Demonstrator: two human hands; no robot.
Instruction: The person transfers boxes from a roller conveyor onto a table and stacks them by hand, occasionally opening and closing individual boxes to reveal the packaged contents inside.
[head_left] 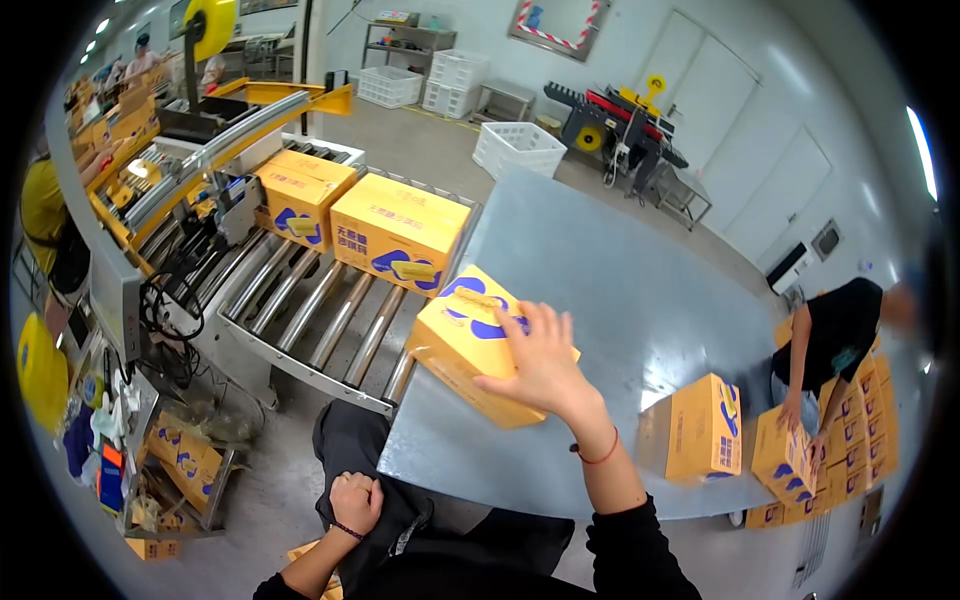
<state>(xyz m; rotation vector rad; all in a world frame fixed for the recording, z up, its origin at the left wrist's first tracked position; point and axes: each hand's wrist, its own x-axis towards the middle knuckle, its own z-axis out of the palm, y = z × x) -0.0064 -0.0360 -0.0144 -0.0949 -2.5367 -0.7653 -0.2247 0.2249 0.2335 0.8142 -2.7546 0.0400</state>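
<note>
Under my right hand (538,355), a yellow cardboard box (465,345) with blue print lies at the left edge of the metal table, beside the end of the rollers. The hand's fingers are spread flat against the box, not wrapped round it. My left hand (357,502) rests on my thigh, loosely curled, with nothing seen in it. Two more yellow boxes, a larger box (400,225) and a smaller box (303,195), stand in line on the roller conveyor (330,318).
A box (705,425) stands on the metal table (600,270) at right. Beyond it, a person in black (835,335) has both hands at another box (783,455), near stacked cartons (860,425). The taping machine (225,135) is at left; a white crate (518,150) sits behind.
</note>
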